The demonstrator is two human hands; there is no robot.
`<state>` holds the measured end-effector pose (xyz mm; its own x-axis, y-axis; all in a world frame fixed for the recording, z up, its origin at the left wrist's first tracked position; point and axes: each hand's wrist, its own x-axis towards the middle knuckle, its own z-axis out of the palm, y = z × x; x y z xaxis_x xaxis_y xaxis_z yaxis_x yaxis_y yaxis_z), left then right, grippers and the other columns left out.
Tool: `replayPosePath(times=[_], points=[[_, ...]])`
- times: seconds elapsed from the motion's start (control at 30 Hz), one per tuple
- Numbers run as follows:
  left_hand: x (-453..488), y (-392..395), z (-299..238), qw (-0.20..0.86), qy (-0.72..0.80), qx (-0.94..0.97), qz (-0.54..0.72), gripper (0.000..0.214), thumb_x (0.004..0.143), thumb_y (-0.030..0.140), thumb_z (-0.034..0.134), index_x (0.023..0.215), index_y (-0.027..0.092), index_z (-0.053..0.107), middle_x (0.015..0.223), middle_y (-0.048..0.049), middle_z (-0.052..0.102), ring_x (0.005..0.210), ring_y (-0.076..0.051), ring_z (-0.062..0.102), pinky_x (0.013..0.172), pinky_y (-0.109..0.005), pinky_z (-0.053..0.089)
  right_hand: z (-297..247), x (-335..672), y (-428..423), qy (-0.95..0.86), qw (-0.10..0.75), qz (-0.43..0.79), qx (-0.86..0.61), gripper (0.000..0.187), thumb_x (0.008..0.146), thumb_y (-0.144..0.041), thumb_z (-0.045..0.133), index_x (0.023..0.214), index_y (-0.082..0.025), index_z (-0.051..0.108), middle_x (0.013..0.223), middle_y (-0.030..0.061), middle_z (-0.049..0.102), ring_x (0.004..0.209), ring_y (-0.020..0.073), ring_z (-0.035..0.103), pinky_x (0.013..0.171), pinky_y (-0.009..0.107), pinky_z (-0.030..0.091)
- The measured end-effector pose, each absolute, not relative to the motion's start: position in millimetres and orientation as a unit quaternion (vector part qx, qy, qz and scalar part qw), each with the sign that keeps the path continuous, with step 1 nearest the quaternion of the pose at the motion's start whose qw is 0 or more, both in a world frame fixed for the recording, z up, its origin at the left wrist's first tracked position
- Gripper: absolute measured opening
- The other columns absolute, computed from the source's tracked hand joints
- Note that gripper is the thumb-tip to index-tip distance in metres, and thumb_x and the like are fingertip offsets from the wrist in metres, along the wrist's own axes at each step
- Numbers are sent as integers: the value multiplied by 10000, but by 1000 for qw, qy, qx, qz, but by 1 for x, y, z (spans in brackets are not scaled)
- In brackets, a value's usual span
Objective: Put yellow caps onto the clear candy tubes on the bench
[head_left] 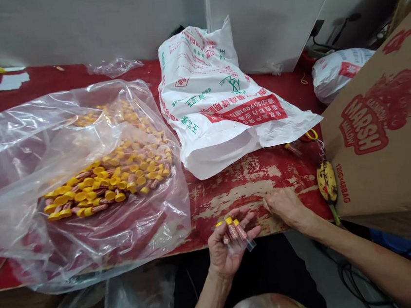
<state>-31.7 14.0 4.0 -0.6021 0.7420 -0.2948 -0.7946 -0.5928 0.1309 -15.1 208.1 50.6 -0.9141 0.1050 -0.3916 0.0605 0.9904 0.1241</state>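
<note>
My left hand (pixel 225 255) is turned palm up near the table's front edge, fingers partly curled. Across its palm and fingers lie three small clear tubes (pixel 232 230) with yellow caps and pinkish-brown contents. My right hand (pixel 286 207) is closed, knuckles up, low over the worn red tabletop just to the right; whatever its fingers may hold is hidden. On the left, a large clear plastic bag (pixel 27 241) spreads open over the table, with a heap of similar yellow-capped tubes (pixel 95 187) in it. A white printed sack (pixel 218 99) lies behind my hands, its mouth facing me.
At the right stands a tall cardboard box (pixel 389 154) with red marshmallow print. A banana (pixel 327 183) leans at its near left edge. Behind the box sits another white bag (pixel 340 71). A grey wall (pixel 85 29) closes the back of the red table (pixel 231 190).
</note>
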Motion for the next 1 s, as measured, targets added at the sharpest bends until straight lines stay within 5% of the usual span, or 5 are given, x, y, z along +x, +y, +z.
replayPosePath(times=[0.27,0.43,0.7,0.87,1.0], points=[[-34,17,8,417,115,-112,895,294,793,271,540,1010,135,685,1189,-142,610,1176,-341,487,968,-587,374,48,-4,216,984,150,51,78,300,876,-215,421,806,-133,701,807,139,707,731,249,667,571,285,422],[-19,17,10,399,103,-141,900,282,679,144,579,937,114,687,990,-120,665,1041,-301,569,900,-563,419,21,25,204,962,-30,-211,168,451,891,-485,353,924,-190,693,819,71,715,708,218,662,538,264,463],[-29,-29,18,312,138,-177,923,425,480,92,714,904,87,689,900,-103,665,662,-132,605,564,-211,444,-7,28,113,951,-166,-245,-87,578,919,-516,279,1296,-138,501,1071,172,626,941,324,598,817,472,460],[-15,-102,53,131,191,-211,950,425,461,102,779,875,110,684,772,-44,640,605,-92,569,526,-164,406,15,7,38,913,-59,-332,-229,691,889,-502,417,1474,-209,194,1299,166,468,1113,315,527,846,440,490],[14,-176,67,-60,248,-292,922,401,533,145,800,909,156,663,732,-10,636,625,-98,586,582,-165,436,36,0,-58,789,129,-535,-273,564,897,-354,438,1427,-261,268,1342,105,434,1208,225,478,961,358,458]])
